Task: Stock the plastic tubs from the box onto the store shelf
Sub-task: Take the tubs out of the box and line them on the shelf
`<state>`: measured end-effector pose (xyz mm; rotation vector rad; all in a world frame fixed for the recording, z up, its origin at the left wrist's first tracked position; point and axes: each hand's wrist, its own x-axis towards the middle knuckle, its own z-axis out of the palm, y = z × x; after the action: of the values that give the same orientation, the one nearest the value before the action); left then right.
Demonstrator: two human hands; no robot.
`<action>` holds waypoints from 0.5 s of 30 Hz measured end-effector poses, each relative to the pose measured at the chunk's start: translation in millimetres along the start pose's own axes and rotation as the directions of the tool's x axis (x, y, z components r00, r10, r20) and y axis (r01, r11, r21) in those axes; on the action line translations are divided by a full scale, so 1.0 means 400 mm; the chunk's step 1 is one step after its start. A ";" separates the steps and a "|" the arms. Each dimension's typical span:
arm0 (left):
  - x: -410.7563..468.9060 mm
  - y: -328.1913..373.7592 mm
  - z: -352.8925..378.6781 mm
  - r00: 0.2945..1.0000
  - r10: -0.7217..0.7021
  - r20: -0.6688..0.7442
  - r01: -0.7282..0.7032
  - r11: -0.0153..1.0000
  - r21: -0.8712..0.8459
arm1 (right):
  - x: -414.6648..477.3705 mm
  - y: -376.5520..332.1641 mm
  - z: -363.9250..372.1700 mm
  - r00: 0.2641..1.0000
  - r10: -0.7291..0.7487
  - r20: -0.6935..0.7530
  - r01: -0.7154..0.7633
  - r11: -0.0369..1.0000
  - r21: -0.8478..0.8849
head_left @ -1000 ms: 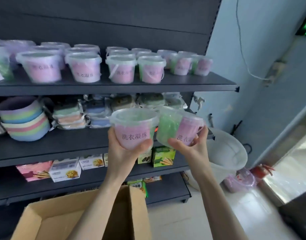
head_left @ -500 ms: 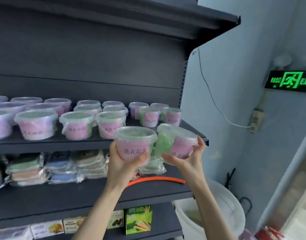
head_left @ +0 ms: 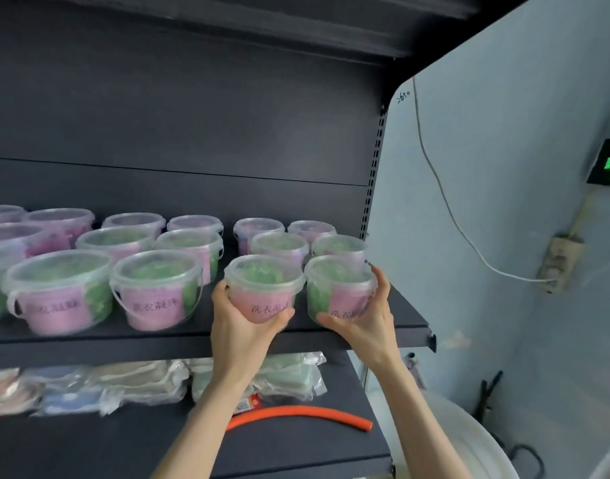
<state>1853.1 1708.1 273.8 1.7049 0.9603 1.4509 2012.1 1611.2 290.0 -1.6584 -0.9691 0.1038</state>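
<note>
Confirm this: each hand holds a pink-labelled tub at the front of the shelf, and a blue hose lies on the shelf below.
Wrong colour: the hose is orange, not blue, as the head view shows. The rest stands: the left hand holds one pink-labelled tub, the right hand the other tub, at the front of the shelf.

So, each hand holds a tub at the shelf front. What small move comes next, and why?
Probably lower both onto the shelf and release. The left hand grips the left tub, the right hand the right tub, both upright over bare shelf beside the front row; contact is unclear.
</note>
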 end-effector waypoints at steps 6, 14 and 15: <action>-0.010 -0.004 0.038 0.990 0.091 -0.104 -0.049 0.935 0.352 | 0.032 0.027 0.002 0.999 -0.005 0.043 0.014 0.979 -0.205; -0.020 -0.017 0.034 0.989 0.112 -0.101 -0.052 0.882 0.468 | 0.026 0.048 0.003 0.978 -0.194 0.080 0.209 0.943 -0.261; -0.020 -0.018 0.031 0.988 0.107 -0.109 -0.044 0.882 0.469 | 0.025 0.046 0.009 0.983 -0.180 0.037 0.183 0.946 -0.266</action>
<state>1863.7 1704.2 262.1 2.0210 1.4208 1.4787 2026.6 1620.4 277.4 -1.8059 -1.1816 -0.1483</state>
